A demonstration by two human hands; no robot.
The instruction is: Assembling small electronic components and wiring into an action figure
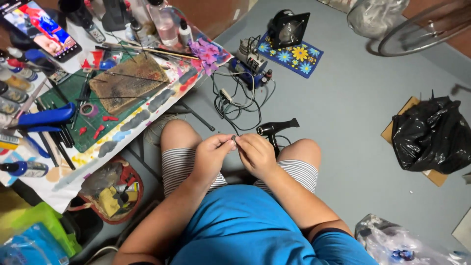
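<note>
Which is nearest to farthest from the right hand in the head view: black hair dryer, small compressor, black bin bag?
From the right hand:
1. Black hair dryer, on the floor just past the knees.
2. Small compressor, farther up the floor, beside the table corner.
3. Black bin bag, far off to the right on cardboard.

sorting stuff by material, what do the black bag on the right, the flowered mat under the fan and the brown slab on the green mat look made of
Black bag: thin plastic film, by its glossy crinkles. Flowered mat: probably fabric or foam, matte, printed with flowers; hard to settle. Brown slab: looks like worn wood or board, dull and stained. The small piece between both hands' fingers is too tiny to judge.
</note>
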